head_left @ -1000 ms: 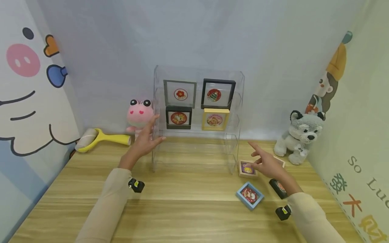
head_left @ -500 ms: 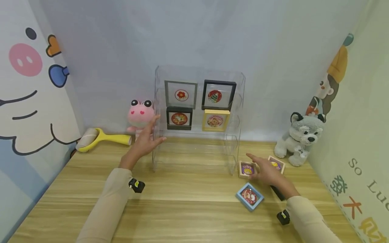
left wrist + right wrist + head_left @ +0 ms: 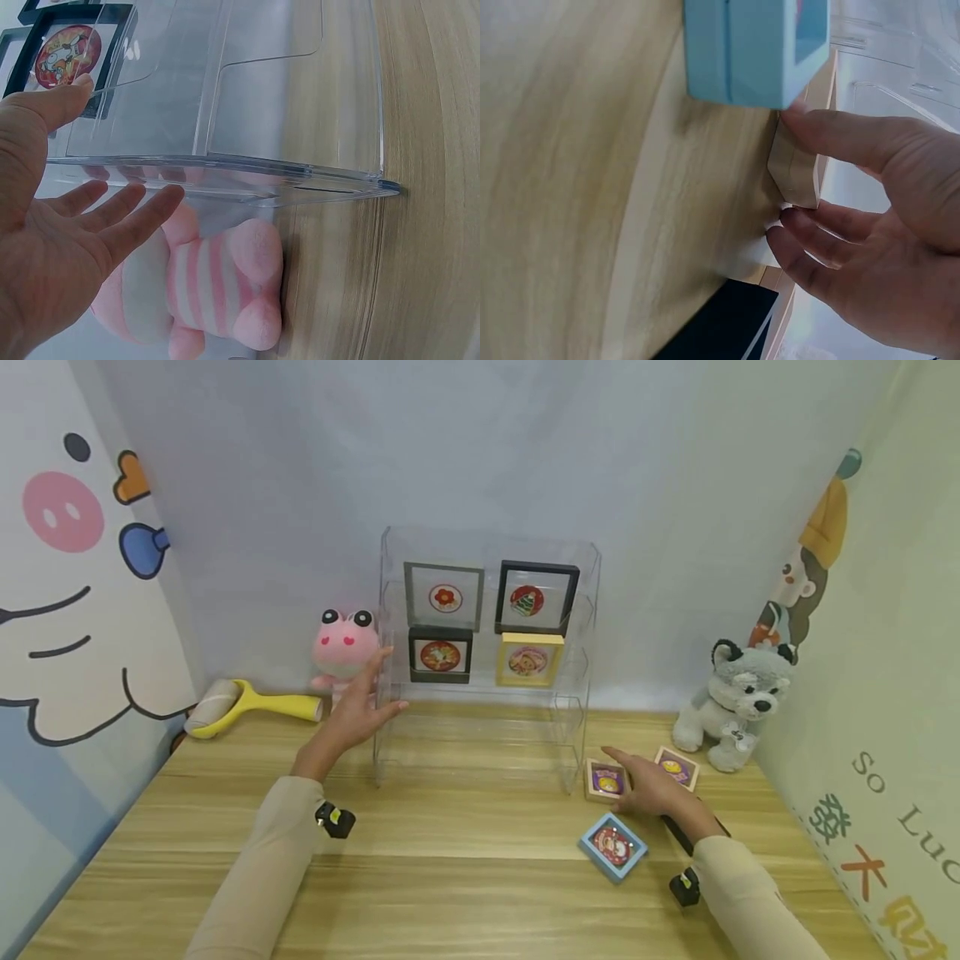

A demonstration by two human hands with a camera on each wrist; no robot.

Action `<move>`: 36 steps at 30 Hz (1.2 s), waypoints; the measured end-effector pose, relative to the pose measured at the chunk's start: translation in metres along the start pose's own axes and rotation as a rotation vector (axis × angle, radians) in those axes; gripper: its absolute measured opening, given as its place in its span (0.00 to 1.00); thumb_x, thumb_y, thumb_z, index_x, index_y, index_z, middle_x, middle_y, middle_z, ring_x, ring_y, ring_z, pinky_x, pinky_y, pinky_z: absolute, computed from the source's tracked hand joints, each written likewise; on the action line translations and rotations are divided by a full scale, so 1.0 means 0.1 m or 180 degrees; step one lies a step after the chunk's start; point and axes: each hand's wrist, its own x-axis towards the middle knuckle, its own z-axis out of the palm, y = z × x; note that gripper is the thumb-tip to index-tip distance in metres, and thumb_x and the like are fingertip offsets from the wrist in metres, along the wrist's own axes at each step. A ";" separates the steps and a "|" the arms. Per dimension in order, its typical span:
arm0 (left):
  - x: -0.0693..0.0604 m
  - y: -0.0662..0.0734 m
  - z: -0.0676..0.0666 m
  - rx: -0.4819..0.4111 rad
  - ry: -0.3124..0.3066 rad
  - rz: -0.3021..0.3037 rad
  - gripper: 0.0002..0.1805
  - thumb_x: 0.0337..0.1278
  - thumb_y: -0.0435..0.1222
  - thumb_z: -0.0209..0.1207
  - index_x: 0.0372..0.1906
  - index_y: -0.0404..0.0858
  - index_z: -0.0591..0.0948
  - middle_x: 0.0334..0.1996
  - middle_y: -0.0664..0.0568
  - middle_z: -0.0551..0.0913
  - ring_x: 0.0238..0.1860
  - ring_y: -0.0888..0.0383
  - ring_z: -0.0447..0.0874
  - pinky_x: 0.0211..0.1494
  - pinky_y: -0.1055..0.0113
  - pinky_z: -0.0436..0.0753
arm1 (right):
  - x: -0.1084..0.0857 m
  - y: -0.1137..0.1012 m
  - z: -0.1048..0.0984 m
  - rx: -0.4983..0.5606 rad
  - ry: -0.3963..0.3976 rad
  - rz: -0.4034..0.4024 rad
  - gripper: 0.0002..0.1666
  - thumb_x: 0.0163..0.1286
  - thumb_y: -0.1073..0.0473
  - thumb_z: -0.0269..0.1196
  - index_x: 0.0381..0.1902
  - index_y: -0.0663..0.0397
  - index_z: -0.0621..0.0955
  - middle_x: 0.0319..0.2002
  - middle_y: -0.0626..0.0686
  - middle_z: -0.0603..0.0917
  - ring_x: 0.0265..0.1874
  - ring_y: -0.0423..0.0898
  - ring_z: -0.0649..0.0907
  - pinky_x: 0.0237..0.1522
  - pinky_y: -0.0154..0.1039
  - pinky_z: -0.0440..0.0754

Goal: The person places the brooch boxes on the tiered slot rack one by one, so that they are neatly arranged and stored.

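Judging by count, about half of the work done. Already standing in the clear rack (image 3: 480, 727): on its top tier, grey frame (image 3: 446, 598) at the left and black tree frame (image 3: 527, 600) at the right; on the tier directly below, black frame with red round picture (image 3: 440, 656) at the left and yellow frame (image 3: 529, 661) at the right.

Remaining outside the rack, all lying on the wooden table (image 3: 450, 902): light-wood frame (image 3: 606, 781), just beside the rack's right foot; second light-wood frame (image 3: 677, 769), farther to the right of the rack; blue frame (image 3: 612, 848), in front of the rack's right corner; dark frame (image 3: 720, 319), also to the right of the rack, partly hidden in the head view.

Left hand (image 3: 352, 714) at the rack's left wall: fingers straight and spread outside, thumb on the front side, nothing gripped. Right hand (image 3: 652, 785) beside the rack, around the light-wood frame: fingers half open, slightly bent, thumb at one edge. Firm hold or only light touch: impossible to tell. Not yet lifted, apparently.
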 end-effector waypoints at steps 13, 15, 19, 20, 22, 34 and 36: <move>0.01 0.00 0.00 -0.0013 0.0019 -0.0012 0.47 0.64 0.36 0.64 0.79 0.52 0.49 0.80 0.38 0.49 0.72 0.26 0.59 0.70 0.32 0.65 | 0.00 -0.03 -0.03 0.0132 0.0012 0.0353 0.57 0.42 0.63 0.80 0.70 0.70 0.66 0.55 0.78 0.69 0.46 0.65 0.78 0.52 0.63 0.80; 0.01 0.00 0.00 -0.0028 0.0005 -0.0018 0.47 0.64 0.36 0.64 0.79 0.52 0.49 0.80 0.38 0.48 0.72 0.26 0.59 0.70 0.32 0.65 | -0.01 -0.04 -0.04 0.0185 0.0043 0.0422 0.56 0.42 0.63 0.79 0.69 0.71 0.67 0.57 0.79 0.66 0.50 0.69 0.76 0.54 0.65 0.79; 0.00 -0.01 0.00 -0.0018 0.0000 -0.0014 0.47 0.64 0.36 0.64 0.79 0.50 0.49 0.80 0.37 0.48 0.72 0.25 0.58 0.70 0.31 0.64 | -0.02 -0.03 -0.06 0.0239 0.0093 0.0509 0.53 0.41 0.63 0.80 0.65 0.70 0.69 0.54 0.79 0.66 0.49 0.69 0.75 0.52 0.65 0.80; 0.00 -0.01 0.00 -0.0012 0.0004 -0.0014 0.47 0.64 0.36 0.64 0.79 0.50 0.49 0.80 0.37 0.48 0.72 0.25 0.59 0.70 0.30 0.64 | -0.03 -0.02 -0.07 0.0256 0.0088 0.0512 0.52 0.41 0.63 0.81 0.64 0.69 0.69 0.53 0.78 0.67 0.48 0.67 0.75 0.51 0.64 0.80; 0.01 -0.01 0.01 -0.0004 0.0019 -0.0025 0.46 0.64 0.36 0.64 0.79 0.51 0.49 0.80 0.38 0.48 0.72 0.25 0.59 0.70 0.31 0.64 | -0.03 -0.01 -0.08 0.0237 0.0073 0.0479 0.52 0.41 0.62 0.81 0.63 0.68 0.70 0.50 0.76 0.70 0.45 0.64 0.76 0.50 0.63 0.81; 0.01 -0.01 0.02 -0.0025 0.0052 -0.0031 0.46 0.64 0.35 0.64 0.79 0.50 0.50 0.80 0.38 0.48 0.73 0.27 0.59 0.72 0.31 0.63 | -0.09 0.09 -0.20 0.0633 -0.0079 0.0347 0.47 0.50 0.61 0.78 0.65 0.62 0.67 0.39 0.65 0.80 0.34 0.52 0.81 0.34 0.44 0.81; 0.01 -0.01 0.02 -0.0026 0.0053 -0.0029 0.46 0.63 0.35 0.64 0.79 0.50 0.50 0.80 0.38 0.48 0.73 0.27 0.59 0.72 0.31 0.62 | -0.09 0.10 -0.21 0.0717 -0.0080 0.0289 0.46 0.50 0.63 0.77 0.65 0.62 0.67 0.36 0.62 0.79 0.31 0.49 0.80 0.32 0.41 0.79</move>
